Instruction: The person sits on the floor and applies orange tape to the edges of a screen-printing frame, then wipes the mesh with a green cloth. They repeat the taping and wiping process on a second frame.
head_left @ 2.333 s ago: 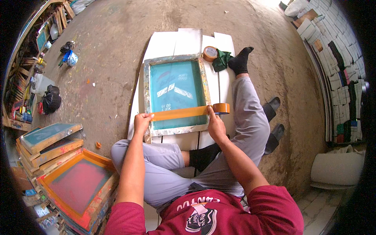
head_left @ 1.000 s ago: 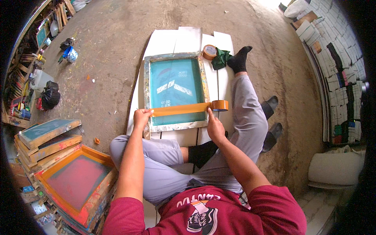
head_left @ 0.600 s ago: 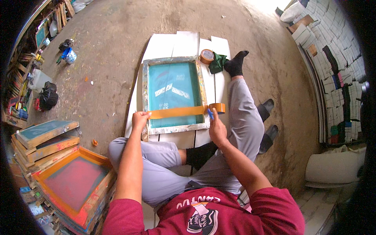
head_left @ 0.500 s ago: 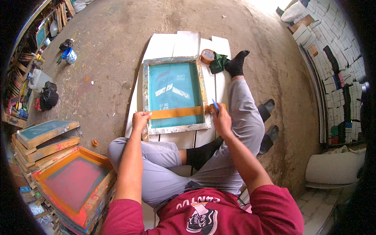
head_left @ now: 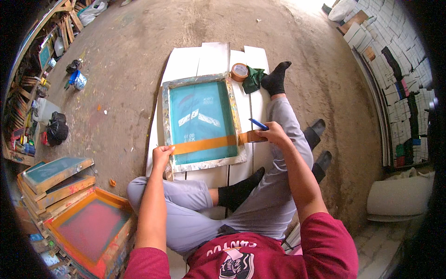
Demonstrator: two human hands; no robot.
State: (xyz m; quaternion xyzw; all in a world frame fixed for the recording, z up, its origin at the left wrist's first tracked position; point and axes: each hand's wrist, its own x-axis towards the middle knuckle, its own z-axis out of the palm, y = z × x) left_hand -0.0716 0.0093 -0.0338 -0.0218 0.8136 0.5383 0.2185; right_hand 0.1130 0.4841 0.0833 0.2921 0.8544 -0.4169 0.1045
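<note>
A screen-printing frame [head_left: 200, 164] with teal mesh and a paint-stained wooden rim lies in front of me. Across its lower mesh runs a strip of brown packing tape [head_left: 204, 145]. My left hand [head_left: 162, 157] is closed, pinching the strip's left end at the frame's left rail. Beyond the right rail, my right hand [head_left: 275, 134] grips the tape roll, mostly hidden by the fingers. The same hand also holds a slim blue tool [head_left: 259, 124], perhaps a cutter, sticking out toward the left.
White boards [head_left: 184, 63] lie under the frame. Another tape roll [head_left: 239, 72] and a dark green cloth [head_left: 253, 79] rest near my socked foot [head_left: 277, 79]. More screen frames [head_left: 88, 228] are stacked at left. Black slippers [head_left: 320, 165] stand at right.
My right hand has moved a little right, away from the frame, stretching more tape past the right rail. The blue tool has tilted from upright to slanting left. My left hand keeps its pinch.
</note>
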